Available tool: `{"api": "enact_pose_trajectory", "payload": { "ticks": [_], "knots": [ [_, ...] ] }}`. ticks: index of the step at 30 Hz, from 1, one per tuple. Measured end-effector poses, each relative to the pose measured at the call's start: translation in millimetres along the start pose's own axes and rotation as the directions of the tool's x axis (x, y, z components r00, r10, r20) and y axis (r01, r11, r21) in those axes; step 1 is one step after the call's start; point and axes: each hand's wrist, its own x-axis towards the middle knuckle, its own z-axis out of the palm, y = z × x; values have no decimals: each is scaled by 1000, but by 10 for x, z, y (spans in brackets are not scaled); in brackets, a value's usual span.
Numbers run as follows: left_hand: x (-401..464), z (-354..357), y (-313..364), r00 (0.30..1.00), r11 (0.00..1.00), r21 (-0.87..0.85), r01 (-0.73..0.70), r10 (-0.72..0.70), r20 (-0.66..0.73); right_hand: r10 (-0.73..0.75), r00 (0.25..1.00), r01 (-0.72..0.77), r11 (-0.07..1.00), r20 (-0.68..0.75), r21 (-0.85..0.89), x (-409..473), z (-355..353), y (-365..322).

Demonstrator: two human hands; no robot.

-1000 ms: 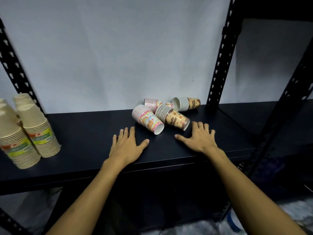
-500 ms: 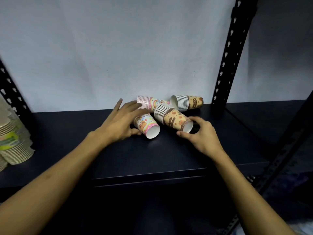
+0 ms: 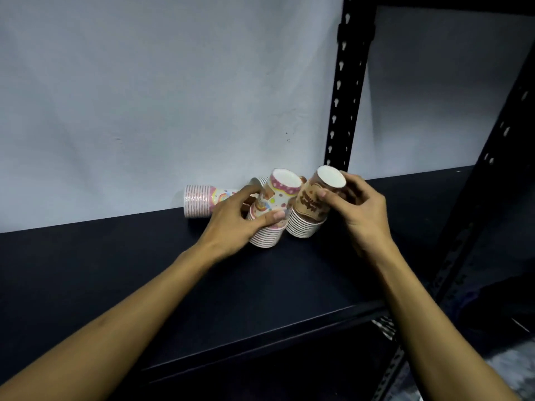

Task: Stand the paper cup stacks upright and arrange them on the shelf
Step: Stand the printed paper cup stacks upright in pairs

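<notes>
The left hand (image 3: 231,219) is wrapped around a pink patterned paper cup stack (image 3: 272,209), rims down and tilted, its base end leaning toward the wall. The right hand (image 3: 357,208) clasps a brown patterned paper cup stack (image 3: 314,206), likewise tilted, rims low. The two stacks touch above the black shelf (image 3: 202,285). Behind the left hand, a third pink stack (image 3: 202,201) lies on its side against the white wall (image 3: 159,96), beside a perforated black upright (image 3: 344,91).

Pink stack (image 3: 270,211) and brown stack (image 3: 314,206) tilted, rims down, touching; another pink stack (image 3: 202,201) lies sideways on black shelf (image 3: 144,285)
</notes>
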Motion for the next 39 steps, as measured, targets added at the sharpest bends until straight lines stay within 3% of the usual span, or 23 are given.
{"api": "enact_pose_trajectory", "payload": {
  "ticks": [5,11,15,18,23,33,39],
  "knots": [
    [-26,169,-147,997,973,-218,71,-71,10,-9,996,16,997,87,-79,71,47,23],
    [-77,80,-217,979,959,-249,136,-91,185,27,990,-12,995,141,-104,13,43,114],
    [-94,25,-251,945,970,-189,155,-90,315,91,969,-18,952,229,-304,-97,-24,193],
    [-105,38,-238,959,963,-215,162,-103,262,128,963,-25,920,239,-391,-129,-51,260],
    [-127,113,-201,981,982,-128,142,-122,154,160,955,-63,933,250,-355,-130,-79,271],
    [-103,-46,-261,947,947,-242,213,-138,291,174,941,-67,936,292,-344,-116,-120,246],
    [-155,20,-184,964,967,-169,188,-149,220,161,942,-11,893,296,-450,-126,-98,240]
  ]
}}
